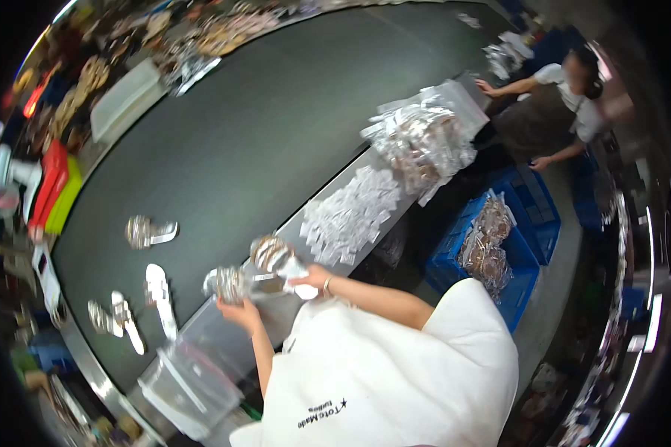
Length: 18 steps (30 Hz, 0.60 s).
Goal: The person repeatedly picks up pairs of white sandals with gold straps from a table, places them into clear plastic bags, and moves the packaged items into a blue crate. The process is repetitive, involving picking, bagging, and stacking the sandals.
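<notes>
The right hand [313,276] is gripping one banded sandal [272,255] by its white end, fingers wrapping it; the sandal is lying toward ten o'clock from that grip, its long axis running ten to four. The left hand [238,314] is holding a second sandal [228,285] at its twelve o'clock, fingers partly spread; blur is hiding how tightly. Four loose sandals [162,298] are resting on the dark worktop [201,149], between nine and eleven o'clock from the nearer left hand. One heap of white packets [353,210] is sitting at the right hand's one o'clock.

Held sandals [271,254] blurry, dtls unclr
</notes>
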Available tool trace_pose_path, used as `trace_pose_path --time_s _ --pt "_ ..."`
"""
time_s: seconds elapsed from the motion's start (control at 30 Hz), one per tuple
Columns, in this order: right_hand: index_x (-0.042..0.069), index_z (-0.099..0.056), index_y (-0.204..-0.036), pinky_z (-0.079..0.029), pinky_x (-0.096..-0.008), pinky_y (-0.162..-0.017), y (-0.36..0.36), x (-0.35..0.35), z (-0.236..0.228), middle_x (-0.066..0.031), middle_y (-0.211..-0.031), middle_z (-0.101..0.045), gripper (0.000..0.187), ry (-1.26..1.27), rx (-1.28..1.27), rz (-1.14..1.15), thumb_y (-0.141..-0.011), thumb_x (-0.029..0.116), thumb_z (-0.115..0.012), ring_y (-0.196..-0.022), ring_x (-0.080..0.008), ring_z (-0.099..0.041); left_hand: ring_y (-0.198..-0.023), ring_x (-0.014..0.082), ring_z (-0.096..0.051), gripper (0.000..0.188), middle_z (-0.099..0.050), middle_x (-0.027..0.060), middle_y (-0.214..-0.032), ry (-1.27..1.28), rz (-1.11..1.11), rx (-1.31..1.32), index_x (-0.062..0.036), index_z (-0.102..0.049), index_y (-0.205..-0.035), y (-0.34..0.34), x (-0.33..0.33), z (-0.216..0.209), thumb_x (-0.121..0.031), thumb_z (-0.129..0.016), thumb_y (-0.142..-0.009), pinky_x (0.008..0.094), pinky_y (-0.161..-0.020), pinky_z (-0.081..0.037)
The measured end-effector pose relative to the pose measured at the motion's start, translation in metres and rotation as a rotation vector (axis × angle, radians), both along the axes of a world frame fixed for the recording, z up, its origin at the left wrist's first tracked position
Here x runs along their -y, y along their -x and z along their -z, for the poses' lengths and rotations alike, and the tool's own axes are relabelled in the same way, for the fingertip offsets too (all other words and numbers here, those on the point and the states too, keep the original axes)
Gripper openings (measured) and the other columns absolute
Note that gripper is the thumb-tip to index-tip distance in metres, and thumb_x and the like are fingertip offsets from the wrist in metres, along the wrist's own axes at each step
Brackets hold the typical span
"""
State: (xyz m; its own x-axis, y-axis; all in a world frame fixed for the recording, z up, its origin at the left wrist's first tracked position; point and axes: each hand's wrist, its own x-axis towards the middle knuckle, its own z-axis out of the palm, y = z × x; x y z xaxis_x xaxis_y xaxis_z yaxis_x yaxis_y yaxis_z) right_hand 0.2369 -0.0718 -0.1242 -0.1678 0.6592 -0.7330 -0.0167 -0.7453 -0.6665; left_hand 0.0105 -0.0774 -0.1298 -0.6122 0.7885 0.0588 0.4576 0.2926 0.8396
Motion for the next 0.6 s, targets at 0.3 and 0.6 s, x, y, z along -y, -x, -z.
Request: trace_pose_path --time_s 0.3,0.6 --pt "0.001 -0.056 -0.096 -0.044 -0.0218 -0.059 0.056 -0.005 -0.069 -0.0009 -0.082 -0.060 0.036 -0.578 0.144 -0.147 -0.075 0.025 -0.073 -0.070 -0.0063 -0.053 -0.078 0.0139 -0.052 0.035 -0.053 0.0053 -0.091 -0.089 -0.264 0.681 -0.0049 -0.042 -0.116 -0.009 -0.003 -0.032 0.000 -0.050 -0.083 0.0264 -0.067 -0.044" --pt "0.002 -0.055 -0.103 -0.045 -0.0218 -0.067 0.074 -0.001 -0.095 -0.0013 -0.087 -0.061 0.030 -0.404 -0.182 -0.268 -0.079 0.015 -0.068 -0.078 -0.0074 -0.056 -0.108 0.0254 -0.045 0.028 -0.048 0.0124 -0.113 -0.156 0.082 0.317 -0.0045 -0.042 -0.111 0.078 0.096 -0.046 -0.009 -0.048 -0.085 0.0372 -0.094 -0.034"
